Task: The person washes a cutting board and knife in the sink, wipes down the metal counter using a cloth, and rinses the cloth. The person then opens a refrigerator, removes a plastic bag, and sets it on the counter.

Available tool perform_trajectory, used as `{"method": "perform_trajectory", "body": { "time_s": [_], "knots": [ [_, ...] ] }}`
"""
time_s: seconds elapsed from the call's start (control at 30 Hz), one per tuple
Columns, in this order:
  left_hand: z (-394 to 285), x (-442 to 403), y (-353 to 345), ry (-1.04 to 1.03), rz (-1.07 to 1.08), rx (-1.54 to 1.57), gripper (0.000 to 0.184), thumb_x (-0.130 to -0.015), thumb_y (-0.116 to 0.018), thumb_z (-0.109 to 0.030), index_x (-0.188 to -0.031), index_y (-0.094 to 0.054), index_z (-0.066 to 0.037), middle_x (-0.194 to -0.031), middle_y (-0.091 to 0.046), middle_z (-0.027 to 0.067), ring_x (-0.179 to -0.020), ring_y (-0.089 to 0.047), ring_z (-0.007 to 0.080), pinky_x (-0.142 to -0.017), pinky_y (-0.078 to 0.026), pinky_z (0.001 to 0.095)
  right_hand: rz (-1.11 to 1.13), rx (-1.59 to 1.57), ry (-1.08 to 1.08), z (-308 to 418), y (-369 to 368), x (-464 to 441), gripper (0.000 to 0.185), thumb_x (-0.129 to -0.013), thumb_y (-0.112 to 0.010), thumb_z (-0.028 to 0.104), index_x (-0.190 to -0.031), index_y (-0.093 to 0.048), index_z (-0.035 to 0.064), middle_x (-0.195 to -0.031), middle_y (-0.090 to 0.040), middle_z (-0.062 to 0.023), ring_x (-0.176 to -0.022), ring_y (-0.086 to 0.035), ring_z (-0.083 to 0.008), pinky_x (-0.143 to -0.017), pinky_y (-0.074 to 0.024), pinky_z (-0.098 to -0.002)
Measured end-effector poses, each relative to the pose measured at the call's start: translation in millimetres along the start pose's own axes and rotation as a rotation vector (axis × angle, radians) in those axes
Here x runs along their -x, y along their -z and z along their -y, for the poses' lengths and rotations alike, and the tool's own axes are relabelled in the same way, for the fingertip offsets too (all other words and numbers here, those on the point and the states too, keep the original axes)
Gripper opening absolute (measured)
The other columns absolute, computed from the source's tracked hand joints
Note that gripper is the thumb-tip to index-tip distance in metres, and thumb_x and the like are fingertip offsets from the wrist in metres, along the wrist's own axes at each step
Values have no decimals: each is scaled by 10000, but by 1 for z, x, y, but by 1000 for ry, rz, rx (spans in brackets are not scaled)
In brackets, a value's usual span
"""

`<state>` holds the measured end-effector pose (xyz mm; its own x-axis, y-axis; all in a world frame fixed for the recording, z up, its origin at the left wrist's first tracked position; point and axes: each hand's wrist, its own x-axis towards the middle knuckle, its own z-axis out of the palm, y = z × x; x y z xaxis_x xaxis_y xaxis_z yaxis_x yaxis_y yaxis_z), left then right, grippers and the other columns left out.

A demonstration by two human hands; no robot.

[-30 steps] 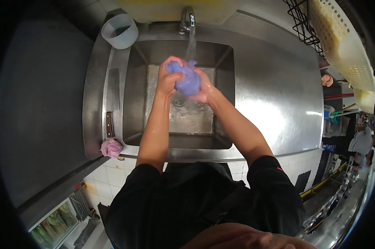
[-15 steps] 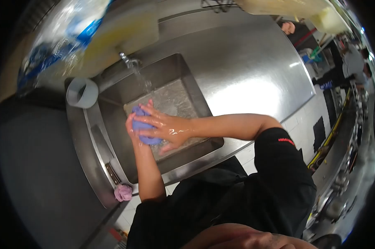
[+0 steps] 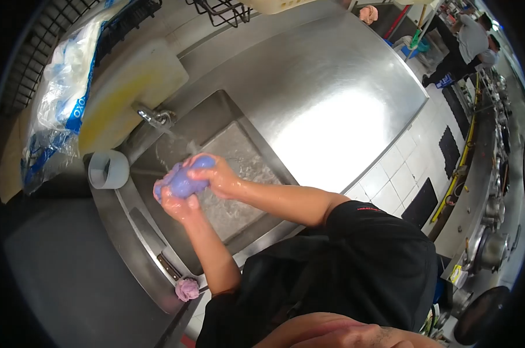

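A wet, bunched-up purple cloth [image 3: 187,182] is between my two hands, over the left part of the steel sink [image 3: 220,105]. My left hand [image 3: 179,206] grips its lower left end from beneath. At its right end, my right hand [image 3: 222,177] is closed round it, thumb across the top. Both hands are wet. Water runs from the faucet [image 3: 155,118] just beyond the cloth. A pale flat rectangular slab [image 3: 233,152] lies in the sink with water over it.
A translucent tub [image 3: 109,169] stands on the sink's left rim, near a knife [image 3: 168,265] and a crumpled pink cloth [image 3: 187,289]. A yellow-stained board [image 3: 136,87] leans behind the faucet, beside plastic packaging [image 3: 59,110]. Two people [image 3: 474,40] are far right.
My right hand has gone from lying spread over the cloth to gripping its right end. The cloth has moved left and up towards the faucet, and is now bunched. The view has shifted.
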<state>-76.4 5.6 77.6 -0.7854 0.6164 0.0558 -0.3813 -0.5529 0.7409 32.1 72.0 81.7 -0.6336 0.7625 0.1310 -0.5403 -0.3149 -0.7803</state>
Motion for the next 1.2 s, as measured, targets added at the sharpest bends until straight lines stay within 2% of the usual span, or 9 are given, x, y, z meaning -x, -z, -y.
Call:
{"method": "perform_trajectory", "body": {
  "time_s": [0.07,0.13,0.37,0.43,0.47,0.57,0.77,1.1,1.2],
  "knots": [
    [-3,26,-46,-85,-173,-56,204,-645,-545,24,-845,-546,-18,-823,-602,159,-884,-629,320,-827,-520,450,-191,-540,-389,-16,13,-6,139,-786,-689,116,-876,-605,51,-968,-632,-88,-911,-617,-214,-825,-503,-367],
    [5,40,-47,-350,-140,-480,188,-639,-519,77,-808,-537,-4,-800,-594,139,-785,-621,304,-818,-505,432,-225,-575,-480,-30,23,-5,111,-820,-635,171,-856,-603,71,-891,-630,-83,-824,-624,-199,-781,-513,-353],
    [-1,80,-38,-559,510,-1052,155,-597,-584,49,-727,-608,-31,-776,-621,119,-727,-617,271,-767,-504,349,114,-683,-1099,-59,61,9,125,-796,-576,190,-746,-582,76,-700,-588,-53,-654,-595,-172,-645,-518,-320],
    [-1,91,-40,-579,629,-1105,157,-582,-605,39,-715,-608,-44,-769,-619,105,-723,-616,282,-751,-505,362,502,-411,-1257,-69,67,5,91,-823,-553,158,-786,-605,93,-703,-578,-38,-661,-594,-164,-683,-508,-342],
    [0,97,-41,-588,758,-1144,162,-567,-625,28,-703,-608,-57,-762,-618,91,-718,-614,293,-735,-507,375,513,-410,-1261,-77,65,6,91,-823,-553,158,-786,-605,93,-703,-578,-38,-661,-594,-164,-683,-508,-342],
    [11,109,-35,-584,947,-1180,188,-514,-649,-61,-689,-592,-101,-733,-579,59,-703,-597,275,-640,-486,383,707,283,-1213,-93,63,12,144,-748,-595,161,-786,-647,33,-761,-652,-131,-630,-609,-225,-631,-513,-380],
    [47,138,-11,-581,1049,-1343,153,-545,-633,-129,-684,-571,-144,-754,-569,59,-723,-578,259,-638,-461,388,1113,1234,-735,-109,70,24,186,-727,-611,172,-809,-660,12,-794,-664,-160,-648,-620,-254,-628,-509,-401],
    [119,172,17,-294,1297,-1720,187,-703,-603,-163,-872,-676,-130,-846,-642,100,-856,-628,294,-713,-490,429,1264,1492,-480,-119,79,67,258,-696,-636,188,-844,-680,-18,-844,-682,-203,-675,-637,-299,-623,-502,-431],
    [136,178,24,-334,1268,-1685,176,-709,-608,-163,-866,-675,-123,-854,-645,104,-859,-629,297,-715,-488,435,1187,1497,-522,-114,80,74,362,-684,-624,198,-952,-641,-45,-914,-662,-243,-768,-638,-381,-645,-504,-437]
  ]
}}
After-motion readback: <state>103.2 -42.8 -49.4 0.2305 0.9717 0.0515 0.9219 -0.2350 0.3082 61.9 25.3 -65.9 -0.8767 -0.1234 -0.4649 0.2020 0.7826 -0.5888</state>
